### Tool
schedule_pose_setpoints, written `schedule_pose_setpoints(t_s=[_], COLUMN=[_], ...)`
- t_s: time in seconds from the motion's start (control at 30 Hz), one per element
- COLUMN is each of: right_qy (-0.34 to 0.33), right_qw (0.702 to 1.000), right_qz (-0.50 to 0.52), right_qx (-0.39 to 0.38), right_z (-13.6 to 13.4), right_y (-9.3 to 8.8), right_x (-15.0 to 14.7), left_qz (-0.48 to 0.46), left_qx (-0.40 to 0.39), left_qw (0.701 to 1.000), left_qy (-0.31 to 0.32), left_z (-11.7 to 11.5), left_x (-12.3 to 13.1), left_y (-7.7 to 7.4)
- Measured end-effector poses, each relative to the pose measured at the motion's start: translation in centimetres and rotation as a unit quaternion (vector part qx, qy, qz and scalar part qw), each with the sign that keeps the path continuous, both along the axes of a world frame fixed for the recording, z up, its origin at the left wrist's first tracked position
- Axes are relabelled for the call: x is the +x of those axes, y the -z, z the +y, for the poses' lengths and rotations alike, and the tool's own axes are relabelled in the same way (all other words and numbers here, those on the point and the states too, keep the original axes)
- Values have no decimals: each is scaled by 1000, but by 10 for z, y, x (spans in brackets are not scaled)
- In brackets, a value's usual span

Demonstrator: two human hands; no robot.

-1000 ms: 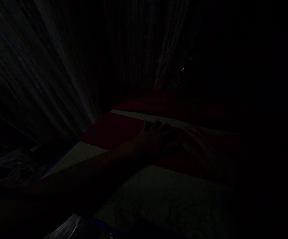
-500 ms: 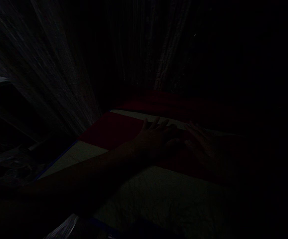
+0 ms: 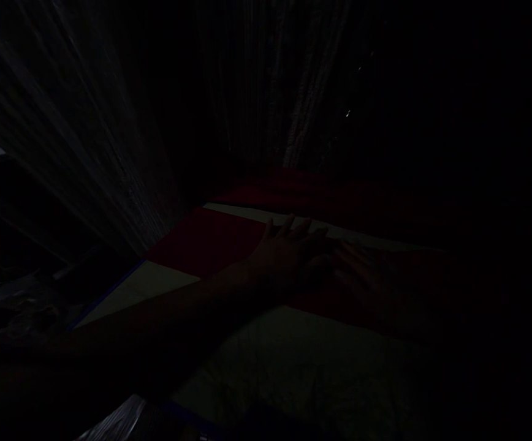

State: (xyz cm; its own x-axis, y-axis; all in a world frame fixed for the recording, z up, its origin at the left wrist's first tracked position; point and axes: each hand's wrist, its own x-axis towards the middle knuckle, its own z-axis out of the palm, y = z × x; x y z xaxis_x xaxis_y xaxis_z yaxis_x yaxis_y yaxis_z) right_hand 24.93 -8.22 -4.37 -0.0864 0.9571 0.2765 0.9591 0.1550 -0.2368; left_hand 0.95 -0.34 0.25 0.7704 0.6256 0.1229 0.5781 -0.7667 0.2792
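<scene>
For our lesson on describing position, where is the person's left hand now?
In the head view, the left hand is near the middle, spread over the red band, with the right hand just to its right.

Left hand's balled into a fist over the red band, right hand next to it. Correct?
Not a fist: the head view shows the left hand open, fingers spread, over the red band, right hand next to it.

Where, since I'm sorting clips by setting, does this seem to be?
Perhaps a very dark indoor room: curtain-like folds rise beside a red-and-pale banded surface with a blue edge.
</scene>
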Motion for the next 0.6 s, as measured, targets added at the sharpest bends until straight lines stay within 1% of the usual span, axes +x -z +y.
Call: schedule_pose_setpoints(t_s=[0.07,0.13,0.2,0.23,0.3,0.37,0.4,0.5,0.53,0.6], right_qy=[-2,3,17,22,22,13,10,20,24,26], right_qw=[1000,999,998,998,1000,999,999,999,999,1000], right_qz=[8,32,40,35,13,6,12,35,30,4], right_qx=[-4,27,46,37,-10,-38,-30,34,38,6], right_z=[0,0,0,1,1,1,1,1,2,2], right_y=[1,0,-2,-3,-3,-3,-4,-3,-2,1], right_x=[0,-1,-2,-2,-3,-3,-3,-2,-1,2], left_qz=[15,35,23,8,-14,-3,13,40,34,5], left_qx=[3,3,5,8,12,7,0,-17,-19,-14], left_qw=[1000,999,1000,1000,1000,1000,1000,999,999,1000], left_qy=[7,20,19,14,8,10,14,20,16,4], left_z=[1,2,1,0,-2,-4,-4,-6,-6,-5], left_x=[0,0,-1,-1,0,0,0,1,1,1], left_y=[0,1,1,1,0,0,0,-2,-3,-6])
